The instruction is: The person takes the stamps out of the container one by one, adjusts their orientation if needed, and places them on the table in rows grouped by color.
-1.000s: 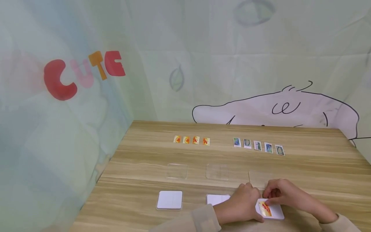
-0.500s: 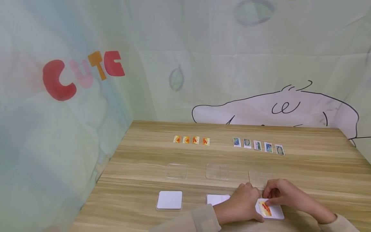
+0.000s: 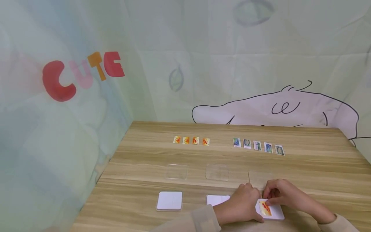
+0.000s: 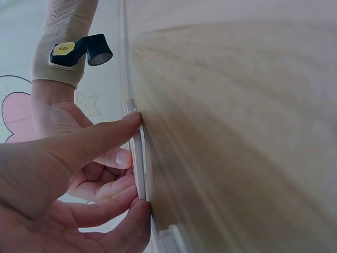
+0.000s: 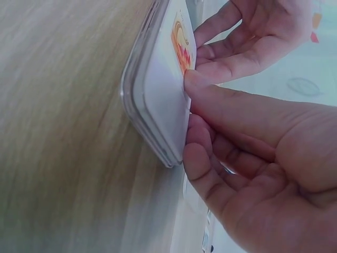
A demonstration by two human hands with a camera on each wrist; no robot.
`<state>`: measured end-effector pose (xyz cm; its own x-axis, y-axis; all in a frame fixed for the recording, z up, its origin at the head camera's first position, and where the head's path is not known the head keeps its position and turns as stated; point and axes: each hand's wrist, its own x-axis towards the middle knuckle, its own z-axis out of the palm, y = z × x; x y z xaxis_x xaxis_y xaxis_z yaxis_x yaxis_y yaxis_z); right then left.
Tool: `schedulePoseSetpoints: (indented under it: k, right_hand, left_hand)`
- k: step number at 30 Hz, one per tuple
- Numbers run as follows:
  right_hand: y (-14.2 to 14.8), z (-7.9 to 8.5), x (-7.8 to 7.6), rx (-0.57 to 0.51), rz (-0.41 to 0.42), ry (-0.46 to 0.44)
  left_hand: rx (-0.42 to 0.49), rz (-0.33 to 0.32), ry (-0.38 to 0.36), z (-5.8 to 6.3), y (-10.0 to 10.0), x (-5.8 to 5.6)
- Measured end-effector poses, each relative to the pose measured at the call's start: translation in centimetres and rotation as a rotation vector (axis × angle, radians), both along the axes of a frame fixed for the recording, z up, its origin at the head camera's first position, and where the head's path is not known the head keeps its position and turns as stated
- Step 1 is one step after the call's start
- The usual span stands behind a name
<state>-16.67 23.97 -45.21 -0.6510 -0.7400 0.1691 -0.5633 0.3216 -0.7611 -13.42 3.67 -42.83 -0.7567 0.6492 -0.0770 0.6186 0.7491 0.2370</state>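
A white card in a clear square case (image 3: 277,213) lies flat at the front right, with a small orange-red and yellow stamp (image 3: 266,210) on its left part. My left hand (image 3: 239,206) grips the case at its left side, thumb at the near edge and fingers at the far edge. From the far side, my right hand (image 3: 285,195) has its thumb on the stamp's upper right corner, while its curled fingers touch the card's far edge. In the right wrist view, the thumb (image 5: 202,87) covers that corner of the stamp (image 5: 181,45).
To the left lie two more white cards in clear cases, one whole (image 3: 169,200) and one partly behind my left arm (image 3: 216,199). Clear lids (image 3: 177,171) lie in a row beyond. Orange stamps (image 3: 195,140) and blue-green stamps (image 3: 257,145) line the back of the table (image 3: 139,148).
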Motion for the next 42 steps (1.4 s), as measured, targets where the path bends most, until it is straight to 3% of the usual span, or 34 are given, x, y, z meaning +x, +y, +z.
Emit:
schedulePoseSetpoints:
  k: [21, 34, 42]
  right_hand:
    - [0.02, 0.02, -0.42, 0.011, 0.034, -0.059]
    - [0.22, 0.21, -0.70, 0.012, 0.066, -0.039]
    - [0.16, 0.21, -0.73, -0.003, 0.056, -0.043]
  left_hand:
    - [0.012, -0.002, 0.007, -0.15, -0.15, 0.11]
    - [-0.001, 0.006, -0.015, -0.09, -0.06, 0.07]
    - [-0.001, -0.001, 0.012, -0.03, -0.07, -0.04]
